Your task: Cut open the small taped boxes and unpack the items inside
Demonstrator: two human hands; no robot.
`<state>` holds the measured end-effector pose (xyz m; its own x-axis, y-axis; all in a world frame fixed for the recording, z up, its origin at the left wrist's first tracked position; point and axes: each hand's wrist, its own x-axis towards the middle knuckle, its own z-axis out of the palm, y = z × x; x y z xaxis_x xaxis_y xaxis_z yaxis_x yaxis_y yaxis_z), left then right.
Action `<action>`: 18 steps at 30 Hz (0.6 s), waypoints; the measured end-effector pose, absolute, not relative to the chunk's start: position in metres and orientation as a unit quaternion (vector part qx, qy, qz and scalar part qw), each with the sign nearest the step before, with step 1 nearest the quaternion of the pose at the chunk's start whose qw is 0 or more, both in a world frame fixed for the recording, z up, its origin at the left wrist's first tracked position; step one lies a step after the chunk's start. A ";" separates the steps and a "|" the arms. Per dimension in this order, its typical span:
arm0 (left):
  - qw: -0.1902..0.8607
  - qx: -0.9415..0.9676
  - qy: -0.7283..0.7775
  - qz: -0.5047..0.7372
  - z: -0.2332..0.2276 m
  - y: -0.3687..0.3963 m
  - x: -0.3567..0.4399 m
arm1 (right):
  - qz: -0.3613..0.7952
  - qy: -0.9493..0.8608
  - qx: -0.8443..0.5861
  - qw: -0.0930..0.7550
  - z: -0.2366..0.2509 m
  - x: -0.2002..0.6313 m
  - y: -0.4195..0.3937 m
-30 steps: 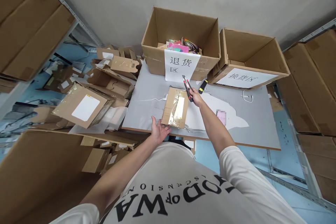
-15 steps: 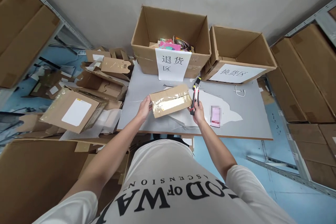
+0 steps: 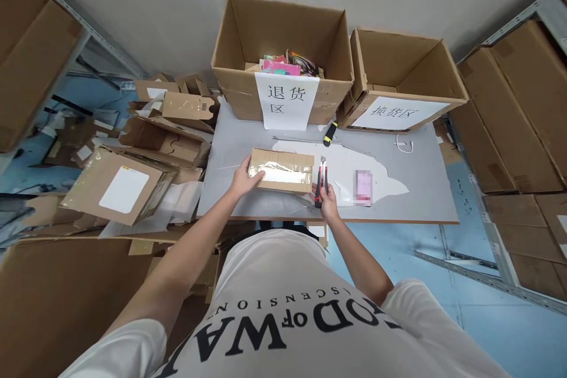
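A small taped cardboard box [image 3: 283,159] with a white label is between my hands over the table. My left hand [image 3: 245,178] grips its left end, thumb on the front face. In my right hand [image 3: 328,201] is a red and black utility knife [image 3: 322,180], held upright with the blade end pointing away from me. That hand is close to the box's right end; whether its fingers touch the box I cannot tell. Beyond the knife, a yellow and black tool handle [image 3: 330,134] lies on the table. A pink-screened phone [image 3: 362,188] rests to the right.
Two open cartons, a left one [image 3: 239,97] holding colourful packages and a right one [image 3: 407,65], stand at the table's [image 3: 425,189] back. Opened boxes [image 3: 128,189] pile up at the left. Stacked cartons [image 3: 491,112] fill the right side. A white sheet [image 3: 381,180] lies under the phone.
The box has turned level and moved slightly left and down, with my left thumb now on its front. The knife has shifted left and down, apart from the yellow and black handle.
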<state>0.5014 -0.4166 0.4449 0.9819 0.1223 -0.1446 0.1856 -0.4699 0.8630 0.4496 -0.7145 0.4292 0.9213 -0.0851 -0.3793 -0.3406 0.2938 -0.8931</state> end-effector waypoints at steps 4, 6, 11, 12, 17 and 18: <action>0.310 0.950 -0.010 -0.039 0.464 -0.436 0.490 | 0.109 0.165 -0.647 0.737 0.432 0.450 -0.734; 0.235 0.969 -0.063 -0.049 0.472 -0.447 0.489 | 0.125 0.149 -0.659 0.726 0.434 0.449 -0.740; 0.158 0.982 -0.084 -0.067 0.477 -0.462 0.494 | 0.137 0.154 -0.664 0.719 0.442 0.445 -0.746; 0.154 0.982 -0.083 -0.069 0.476 -0.463 0.494 | 0.135 0.160 -0.667 0.715 0.443 0.445 -0.747; 0.142 0.983 -0.076 -0.084 0.477 -0.464 0.493 | 0.165 0.158 -0.682 0.695 0.450 0.446 -0.749; 0.140 0.984 -0.072 -0.085 0.477 -0.465 0.492 | 0.172 0.156 -0.685 0.691 0.451 0.446 -0.749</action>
